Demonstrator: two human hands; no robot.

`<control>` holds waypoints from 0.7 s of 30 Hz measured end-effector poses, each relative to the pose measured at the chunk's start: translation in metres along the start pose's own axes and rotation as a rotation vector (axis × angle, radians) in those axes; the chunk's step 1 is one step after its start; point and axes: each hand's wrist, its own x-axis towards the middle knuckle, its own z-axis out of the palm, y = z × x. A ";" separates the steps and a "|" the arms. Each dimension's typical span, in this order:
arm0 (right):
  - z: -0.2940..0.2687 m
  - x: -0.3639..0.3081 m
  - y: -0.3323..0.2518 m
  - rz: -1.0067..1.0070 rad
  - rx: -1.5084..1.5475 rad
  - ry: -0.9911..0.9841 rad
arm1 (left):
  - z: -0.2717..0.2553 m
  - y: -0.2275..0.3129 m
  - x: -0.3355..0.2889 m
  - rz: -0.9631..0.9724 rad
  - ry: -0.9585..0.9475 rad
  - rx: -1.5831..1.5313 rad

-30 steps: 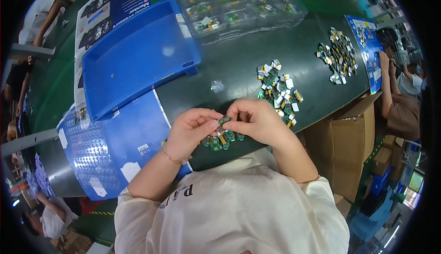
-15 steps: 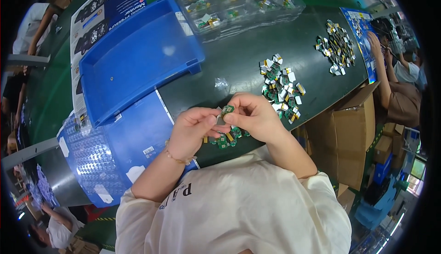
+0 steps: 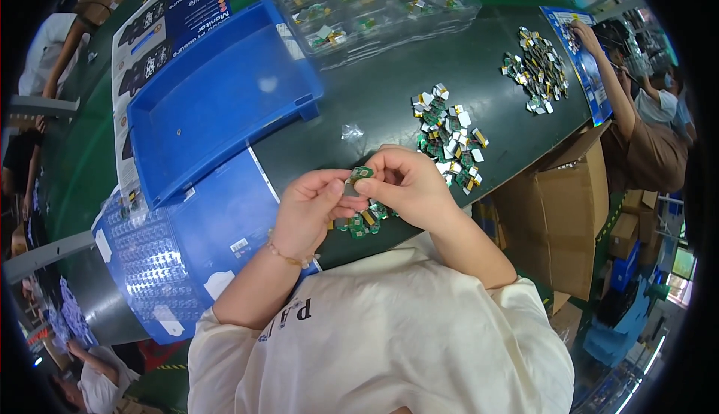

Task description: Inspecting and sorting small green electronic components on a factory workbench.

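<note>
A small green circuit board (image 3: 362, 173) is held up between my two hands above the dark green table. My right hand (image 3: 410, 189) is closed, its thumb and fingers pinching the board. From the other side my left hand (image 3: 305, 208) pinches a pale flat piece (image 3: 350, 189) at the board's edge; whether the two are joined I cannot tell. Just below my fingers lies a small cluster of similar boards (image 3: 358, 224), partly covered by my hands. To the right of my right hand is a larger heap of boards (image 3: 451, 137) with white and yellow parts.
A blue plastic tray (image 3: 308, 107) stands at the left on printed cardboard. Clear trays of boards (image 3: 389, 39) are stacked at the back. A clear blister sheet (image 3: 150, 264) lies at left. Another heap of boards (image 3: 541, 69), a co-worker's hand (image 3: 586, 38) and a cardboard box (image 3: 558, 219) are at right.
The whole table view has shifted slightly left. Both hands still hold the board; it has turned a little between my fingers.
</note>
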 end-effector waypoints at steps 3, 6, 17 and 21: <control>0.002 -0.002 -0.002 -0.023 -0.047 0.038 | 0.002 0.000 -0.002 -0.003 0.016 -0.043; 0.003 -0.002 -0.003 -0.039 -0.082 0.056 | 0.002 0.001 -0.002 -0.009 0.029 -0.048; 0.003 0.003 -0.004 -0.018 -0.131 0.046 | 0.000 0.002 -0.002 -0.040 0.068 -0.073; 0.002 0.003 -0.003 -0.041 -0.128 0.068 | 0.003 0.003 0.000 -0.062 0.087 -0.054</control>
